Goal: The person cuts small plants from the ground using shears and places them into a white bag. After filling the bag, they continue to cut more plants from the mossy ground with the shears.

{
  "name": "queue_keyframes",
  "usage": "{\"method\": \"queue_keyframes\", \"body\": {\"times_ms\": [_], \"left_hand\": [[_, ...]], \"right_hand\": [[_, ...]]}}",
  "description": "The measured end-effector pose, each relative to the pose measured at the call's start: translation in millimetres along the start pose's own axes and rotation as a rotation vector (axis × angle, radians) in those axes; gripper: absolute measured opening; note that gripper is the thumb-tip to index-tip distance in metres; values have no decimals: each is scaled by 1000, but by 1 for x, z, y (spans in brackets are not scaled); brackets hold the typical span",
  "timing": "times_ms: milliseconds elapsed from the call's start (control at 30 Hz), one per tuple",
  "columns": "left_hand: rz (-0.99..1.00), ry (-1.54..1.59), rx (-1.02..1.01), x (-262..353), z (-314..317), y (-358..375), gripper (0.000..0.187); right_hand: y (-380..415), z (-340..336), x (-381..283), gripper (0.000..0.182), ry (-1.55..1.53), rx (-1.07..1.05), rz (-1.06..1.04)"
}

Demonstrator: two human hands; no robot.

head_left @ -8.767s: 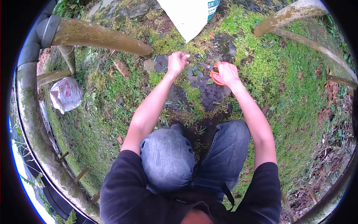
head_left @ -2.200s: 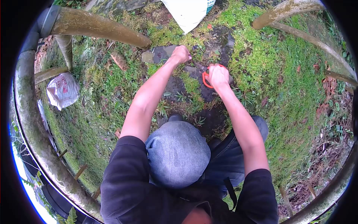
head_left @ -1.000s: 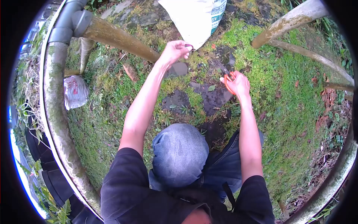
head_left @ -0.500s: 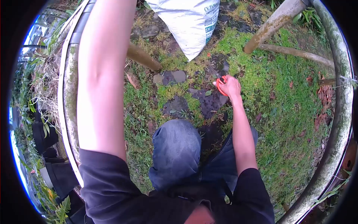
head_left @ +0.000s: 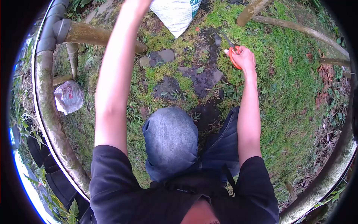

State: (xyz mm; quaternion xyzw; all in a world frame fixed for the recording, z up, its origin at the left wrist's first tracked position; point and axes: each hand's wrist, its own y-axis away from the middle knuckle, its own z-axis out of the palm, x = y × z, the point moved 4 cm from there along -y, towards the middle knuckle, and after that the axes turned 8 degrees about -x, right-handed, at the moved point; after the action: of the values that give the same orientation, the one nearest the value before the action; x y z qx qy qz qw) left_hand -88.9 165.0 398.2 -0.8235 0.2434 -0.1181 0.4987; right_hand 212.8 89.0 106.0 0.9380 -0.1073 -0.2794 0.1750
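Note:
My right hand (head_left: 245,58) is closed round the orange-red handles of a pair of scissors (head_left: 234,56). Their dark blades point forward and slightly left, above the mossy ground. At the top edge of the view, only the wrist and the base of my left hand (head_left: 137,5) show, with its fingers cut off by the frame. Beside it is a white woven sack (head_left: 175,16) with green printed lettering, its lower corner pointing toward me. Whether my left hand holds the sack is hidden.
Dark flat stones (head_left: 203,80) lie in moss and grass before my bent knee (head_left: 171,142). A mossy curved rail (head_left: 48,93) runs along the left, with a wooden post (head_left: 89,33) joined to it. Near it lies a whitish plastic bag (head_left: 69,97). Another wooden post (head_left: 253,11) stands at upper right.
The view has shifted, so the sack sits higher and the plastic bag at left has come into sight. My left forearm has swung, bringing the wrist into view. The scissors stay in my right hand.

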Motion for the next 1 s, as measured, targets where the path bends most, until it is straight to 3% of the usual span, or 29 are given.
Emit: {"method": "queue_keyframes", "body": {"times_ms": [33, 100, 133, 167, 200, 300, 400, 467, 500, 533, 633, 733, 833, 900, 1000], "left_hand": [[15, 133, -129, 20, 8, 33, 10], [-139, 376, -611, 50, 52, 136, 46], [-217, 560, -911, 75, 68, 187, 52], [-192, 682, -1153, 102, 79, 238, 46], [-174, 816, -1266, 131, 75, 274, 46], [-157, 894, -1267, 200, 75, 363, 40], [-149, 811, -1150, 228, 82, 407, 35], [-216, 809, -1334, 227, 88, 427, 30], [-251, 803, -1424, 224, 89, 433, 27], [-348, 851, -1248, 215, 82, 429, 18], [-575, 862, -1277, 202, 79, 438, 11], [-679, 873, -1304, 200, 75, 442, 12], [-806, 846, -1333, 200, 73, 439, 12], [-856, 838, -1344, 199, 71, 443, 12], [-915, 812, -1390, 199, 67, 448, 12]], "right_hand": [[-1, -3, 3, 68, 2, 4, 12], [2, -10, 9, 68, 2, 27, 33], [4, -14, 11, 68, 3, 35, 39], [5, -20, 14, 68, 8, 38, 43], [8, -26, 15, 63, 21, 20, 35], [18, -52, 18, 57, -100, -43, 22], [26, -72, 33, 49, -140, 13, -71], [37, -77, 54, 48, -147, 11, -96], [43, -74, 74, 50, -154, -9, -94], [48, -70, 97, 51, -162, -24, -93], [70, -38, 136, 50, -214, -73, -23], [99, -3, 143, 42, -151, -78, -103], [120, 37, 145, 47, -33, -131, -254], [135, 57, 140, 49, 30, -216, -204], [145, 75, 139, 53, 63, -212, -297]]}}
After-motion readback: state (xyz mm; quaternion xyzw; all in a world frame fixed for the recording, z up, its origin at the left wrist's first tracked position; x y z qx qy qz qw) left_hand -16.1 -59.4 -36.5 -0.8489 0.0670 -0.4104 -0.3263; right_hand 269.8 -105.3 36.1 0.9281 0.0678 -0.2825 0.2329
